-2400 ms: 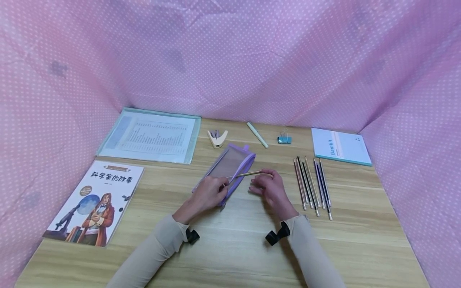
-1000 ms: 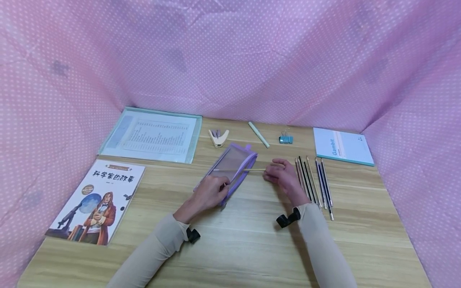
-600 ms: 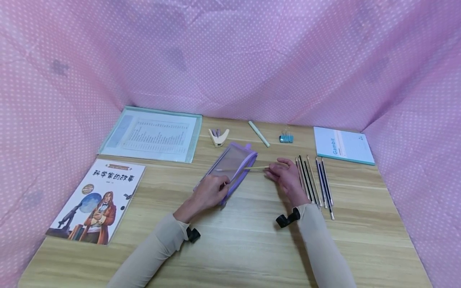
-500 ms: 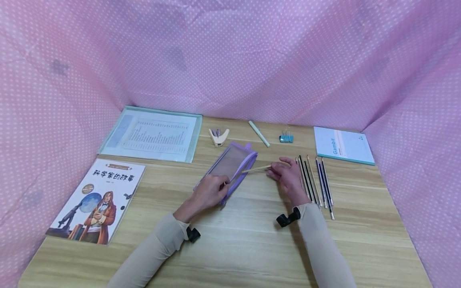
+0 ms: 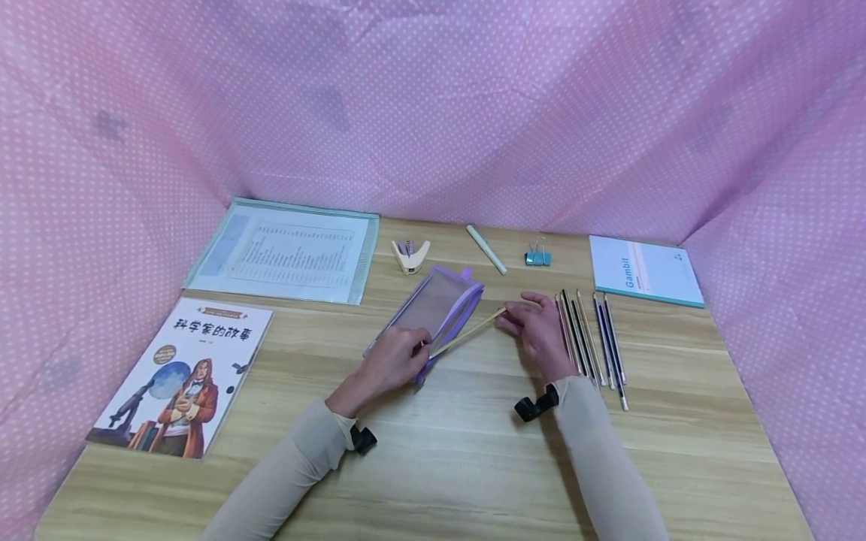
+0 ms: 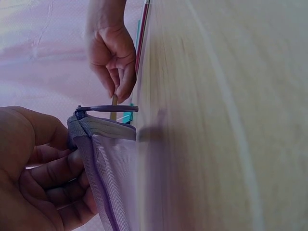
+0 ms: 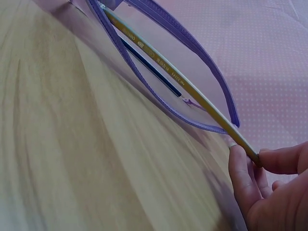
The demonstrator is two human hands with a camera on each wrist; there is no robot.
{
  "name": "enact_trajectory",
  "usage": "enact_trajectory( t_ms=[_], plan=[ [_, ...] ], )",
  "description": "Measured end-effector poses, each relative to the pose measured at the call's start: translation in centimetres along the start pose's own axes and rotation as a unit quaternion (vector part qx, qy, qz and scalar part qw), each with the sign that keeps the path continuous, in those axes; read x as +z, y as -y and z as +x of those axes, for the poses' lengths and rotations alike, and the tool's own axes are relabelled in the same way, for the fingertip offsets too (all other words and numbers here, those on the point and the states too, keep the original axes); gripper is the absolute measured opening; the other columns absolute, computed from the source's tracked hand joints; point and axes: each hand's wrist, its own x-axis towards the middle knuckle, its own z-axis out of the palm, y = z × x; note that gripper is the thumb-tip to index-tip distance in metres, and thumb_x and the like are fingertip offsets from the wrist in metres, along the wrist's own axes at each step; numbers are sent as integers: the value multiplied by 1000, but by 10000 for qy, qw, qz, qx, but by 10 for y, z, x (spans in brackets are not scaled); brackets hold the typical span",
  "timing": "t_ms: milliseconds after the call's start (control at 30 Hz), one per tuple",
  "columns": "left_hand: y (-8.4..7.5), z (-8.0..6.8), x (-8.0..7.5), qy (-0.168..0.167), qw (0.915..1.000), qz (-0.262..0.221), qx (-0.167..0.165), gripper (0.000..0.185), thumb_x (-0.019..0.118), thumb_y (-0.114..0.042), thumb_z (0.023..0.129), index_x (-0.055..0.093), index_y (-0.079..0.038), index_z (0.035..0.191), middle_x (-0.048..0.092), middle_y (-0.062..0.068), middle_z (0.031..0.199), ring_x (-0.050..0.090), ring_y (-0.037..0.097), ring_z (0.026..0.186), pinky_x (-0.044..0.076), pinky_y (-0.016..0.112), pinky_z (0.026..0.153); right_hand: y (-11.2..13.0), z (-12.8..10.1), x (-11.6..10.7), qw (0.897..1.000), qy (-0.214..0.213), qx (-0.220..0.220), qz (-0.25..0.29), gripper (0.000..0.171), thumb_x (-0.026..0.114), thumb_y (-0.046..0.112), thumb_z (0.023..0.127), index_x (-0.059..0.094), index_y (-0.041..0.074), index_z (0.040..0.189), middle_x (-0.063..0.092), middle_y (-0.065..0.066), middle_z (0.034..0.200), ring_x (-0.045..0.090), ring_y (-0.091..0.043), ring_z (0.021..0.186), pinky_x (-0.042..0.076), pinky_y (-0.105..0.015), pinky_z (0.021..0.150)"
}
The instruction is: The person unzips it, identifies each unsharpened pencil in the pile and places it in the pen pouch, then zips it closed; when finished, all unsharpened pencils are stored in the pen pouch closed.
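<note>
My left hand (image 5: 395, 361) pinches the near end of a purple mesh pencil pouch (image 5: 436, 297) that lies slantwise mid-table. The pouch's zipped mouth gapes toward the right. Between thumb and fingertips, my right hand (image 5: 537, 329) holds one end of a gold pencil (image 5: 471, 331). It slopes down to the left, its far end at the pouch mouth beside my left hand. In the right wrist view the gold pencil (image 7: 192, 91) crosses the open zip, and a dark pencil (image 7: 153, 68) shows inside the pouch. The left wrist view has the zip pull (image 6: 108, 109) beside my left fingers.
Several pencils (image 5: 582, 338) lie right of my right hand. Along the back are a stapler-like white tool (image 5: 410, 259), a pale green pen (image 5: 485, 248), a teal binder clip (image 5: 537, 259) and a notebook (image 5: 646, 272). A document folder (image 5: 284, 252) and book (image 5: 183, 376) lie left.
My right hand moved right, drawing the gold pencil partly out of the pouch, then came slightly back left. The pencil's far end swung toward my left hand, which stayed on the pouch.
</note>
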Motion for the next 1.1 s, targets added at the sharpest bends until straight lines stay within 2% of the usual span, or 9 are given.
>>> enact_trajectory(
  t_ms=[267,467,667,867,967,1100],
  plan=[
    [0,0,0,-50,10000,-10,74,9,64,-2,85,73,-3,85,66,2,68,48,4,57,36,15,50,-6,4,17,9997,15,-243,-26,35,56,-9,94,42,10,119,74,0,82,74,-13,73,61,-27,73],
    [0,0,0,35,9999,-118,19,9,64,-3,86,73,-3,86,66,2,68,47,2,54,34,14,47,-9,4,30,9995,45,-247,-168,36,58,-9,93,44,5,124,75,1,81,74,-11,73,61,-27,74],
    [-1,0,0,63,9999,-142,20,9,64,-3,87,73,-3,87,65,2,68,47,2,54,34,14,47,-10,3,35,9996,145,-119,-195,35,59,-7,93,45,9,122,78,-2,90,76,-14,81,60,-30,83],
    [0,0,0,-7,9999,-91,60,9,64,-3,86,73,-4,87,67,3,70,49,4,56,36,14,48,-11,2,33,9993,211,-58,-295,45,59,-5,94,41,5,135,77,-11,105,76,-16,85,60,-31,83],
    [0,0,0,-18,9999,-94,48,9,64,-3,86,73,-4,87,68,4,71,50,4,56,37,14,49,-8,-2,27,9996,193,33,-180,44,61,-2,94,42,9,133,77,-7,99,75,-15,83,61,-31,82],
    [-1,0,0,-11,9999,-99,19,9,64,-3,86,74,-3,88,69,5,71,51,4,56,37,14,49,0,-13,13,9997,177,-121,-113,33,61,1,95,46,14,120,76,-1,86,74,-12,77,61,-31,78]
  ],
)
